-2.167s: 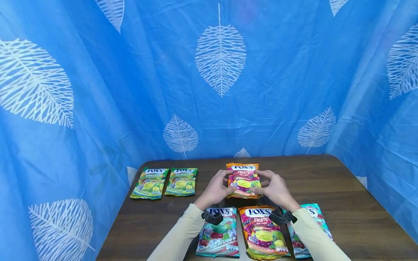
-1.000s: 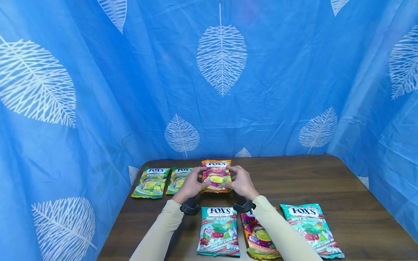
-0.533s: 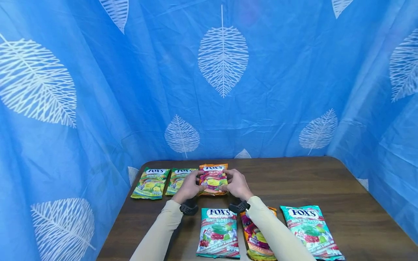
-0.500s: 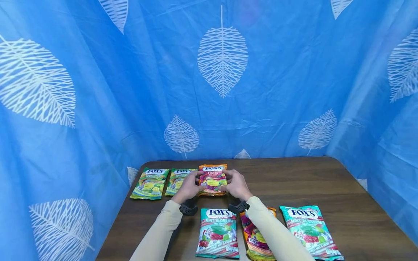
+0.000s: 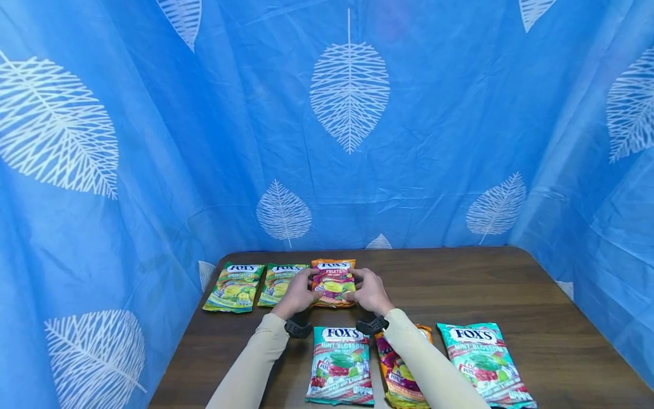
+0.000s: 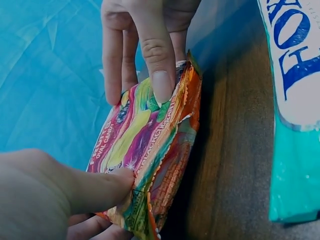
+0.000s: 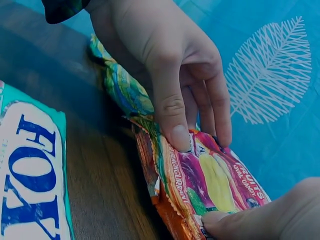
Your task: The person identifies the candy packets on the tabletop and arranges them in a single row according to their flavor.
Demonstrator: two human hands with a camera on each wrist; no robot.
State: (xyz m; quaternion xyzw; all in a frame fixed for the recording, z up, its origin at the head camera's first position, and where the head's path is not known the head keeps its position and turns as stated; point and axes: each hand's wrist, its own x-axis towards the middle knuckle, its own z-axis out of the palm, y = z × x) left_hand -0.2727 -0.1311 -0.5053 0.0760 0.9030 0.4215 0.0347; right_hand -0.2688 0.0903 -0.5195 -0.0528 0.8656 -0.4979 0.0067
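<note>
My left fingers [image 6: 95, 190] and right fingers [image 7: 260, 220] pinch the orange Fruits bag [image 5: 333, 285] by opposite sides, toward the back of the counter [image 5: 439, 284], just beside a green Spring Tea bag [image 5: 276, 287]; a teal Mint Blossom bag [image 5: 340, 369] lies nearer me.

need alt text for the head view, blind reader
A left hand and right hand grip an orange Fox's Fruits bag beside two green bags on a brown table; nearer lie two teal Mint Blossom bags flanking another Fruits bag.
</note>
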